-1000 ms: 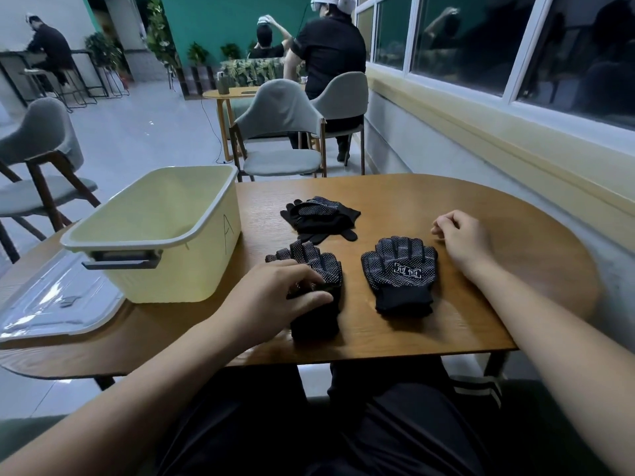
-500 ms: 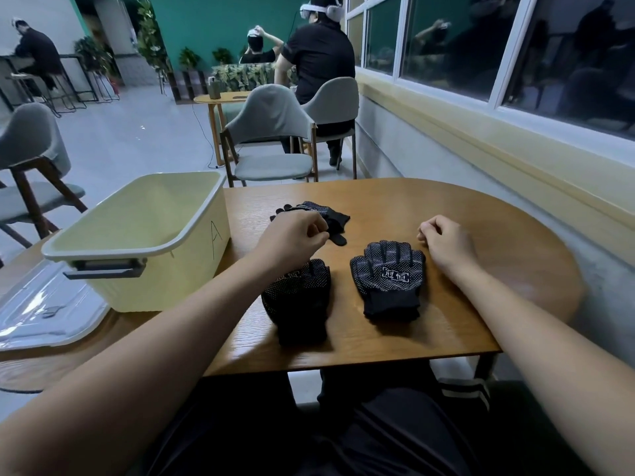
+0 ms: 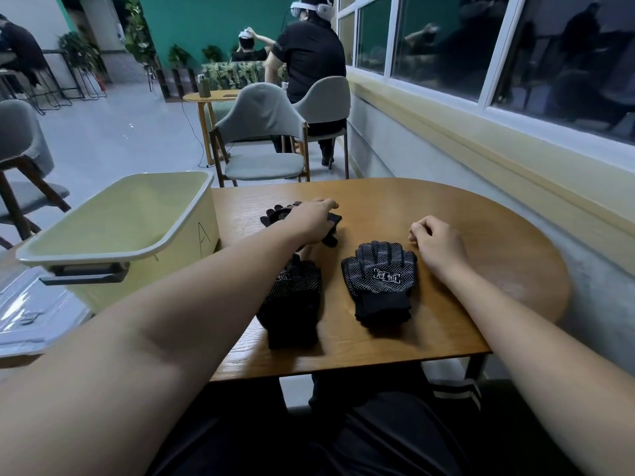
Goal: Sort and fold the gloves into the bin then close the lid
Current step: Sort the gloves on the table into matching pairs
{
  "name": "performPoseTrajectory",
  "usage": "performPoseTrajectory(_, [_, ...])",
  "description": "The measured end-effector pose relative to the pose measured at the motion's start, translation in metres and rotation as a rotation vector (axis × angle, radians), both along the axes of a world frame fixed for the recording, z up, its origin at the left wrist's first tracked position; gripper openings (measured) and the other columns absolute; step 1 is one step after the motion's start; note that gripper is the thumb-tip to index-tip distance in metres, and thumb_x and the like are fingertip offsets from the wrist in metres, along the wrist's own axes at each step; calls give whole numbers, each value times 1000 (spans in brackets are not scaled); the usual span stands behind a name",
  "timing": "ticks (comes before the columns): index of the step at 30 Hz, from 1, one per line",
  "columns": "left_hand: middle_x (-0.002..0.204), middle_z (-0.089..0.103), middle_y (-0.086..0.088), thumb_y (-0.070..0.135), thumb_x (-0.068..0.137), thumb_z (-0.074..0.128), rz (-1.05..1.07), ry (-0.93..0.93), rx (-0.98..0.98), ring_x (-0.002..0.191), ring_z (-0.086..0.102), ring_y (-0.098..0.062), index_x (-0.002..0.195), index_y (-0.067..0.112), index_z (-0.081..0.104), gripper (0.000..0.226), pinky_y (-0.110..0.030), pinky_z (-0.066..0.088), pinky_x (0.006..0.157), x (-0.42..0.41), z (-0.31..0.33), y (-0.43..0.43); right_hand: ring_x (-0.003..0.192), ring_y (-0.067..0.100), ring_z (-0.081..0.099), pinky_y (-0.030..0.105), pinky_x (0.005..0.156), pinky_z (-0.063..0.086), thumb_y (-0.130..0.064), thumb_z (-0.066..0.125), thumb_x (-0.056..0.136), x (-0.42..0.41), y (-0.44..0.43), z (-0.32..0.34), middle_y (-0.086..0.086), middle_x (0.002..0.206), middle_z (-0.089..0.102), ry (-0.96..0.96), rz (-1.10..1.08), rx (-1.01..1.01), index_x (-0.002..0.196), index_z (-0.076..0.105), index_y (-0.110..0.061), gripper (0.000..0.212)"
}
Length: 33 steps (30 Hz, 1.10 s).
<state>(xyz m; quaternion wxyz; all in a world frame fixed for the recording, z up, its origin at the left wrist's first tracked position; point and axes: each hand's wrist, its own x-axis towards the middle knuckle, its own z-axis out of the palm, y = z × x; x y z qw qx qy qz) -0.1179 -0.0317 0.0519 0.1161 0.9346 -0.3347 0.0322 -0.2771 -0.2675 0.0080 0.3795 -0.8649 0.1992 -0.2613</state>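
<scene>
The left grip point(image 3: 311, 221), a bare hand, lies on top of a loose heap of black knitted gloves point(image 3: 275, 214) on the far part of the rounded wooden tabletop point(image 3: 481, 235). Its fingers reach across the heap and the glove fingertips poke out to the left of the knuckles. The thumb is hidden beneath the hand, so I cannot tell whether this grip is pinching the cloth or only resting on it.

The right grip point(image 3: 441, 249), also bare, rests on the wood with its fingers curled in to a narrow fist that holds nothing.

Just beside the right grip, on its left and slightly nearer the person, lies a flat black glove with white grip dots and a white printed label point(image 3: 379, 286), palm side up, fingers pointing away and cuff toward the table edge. A second black dotted glove of the same kind point(image 3: 292, 304) lies nearer than the left grip, partly under that forearm, and apart from the first.

Left of the left grip stands the pale yellow rectangular plastic bin point(image 3: 103, 257), open at the top, with a grey handle and a hand-drawn letter A on the wall facing the gloves. Farther left of it lies the clear plastic lid point(image 3: 31, 310), flat and off the bin.
</scene>
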Motion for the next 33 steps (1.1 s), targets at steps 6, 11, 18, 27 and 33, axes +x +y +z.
performPoseTrajectory(6, [141,62,-10,18,93,66,-20,19,60,129,58,-32,153,18,46,63,-45,54,99,-3,-4,-4,87,17,71,36,84,51,-29,56,101,0,-1,0,-7,82,76,-5,3,4,81,69,-19,26])
performPoseTrajectory(11, [107,73,-10,15,91,66,-110,-119,128,104,66,-35,114,12,72,24,-37,52,78,-5,0,2,86,17,71,36,83,51,-29,56,101,2,-1,-1,-7,81,75,-4,3,6,79,68,-19,27])
performPoseTrajectory(18, [97,73,-6,21,88,74,-84,-151,140,91,67,-29,104,18,79,18,-34,48,66,-10,3,12,86,17,71,37,84,52,-30,55,100,2,-1,-2,-7,81,75,-2,2,1,78,68,-20,27])
performPoseTrajectory(27, [96,73,-7,19,92,67,1,-151,-100,87,62,-25,99,13,76,13,-32,43,69,-6,28,19,84,17,72,35,82,52,-27,55,98,4,-3,-3,-8,79,75,0,2,0,77,67,-20,25])
performPoseTrajectory(33, [95,70,-8,15,97,56,89,-139,-222,93,66,-32,106,9,70,18,-34,43,68,-4,74,22,84,18,73,37,85,54,-28,55,98,5,-4,-3,-7,80,76,2,7,9,78,67,-20,24])
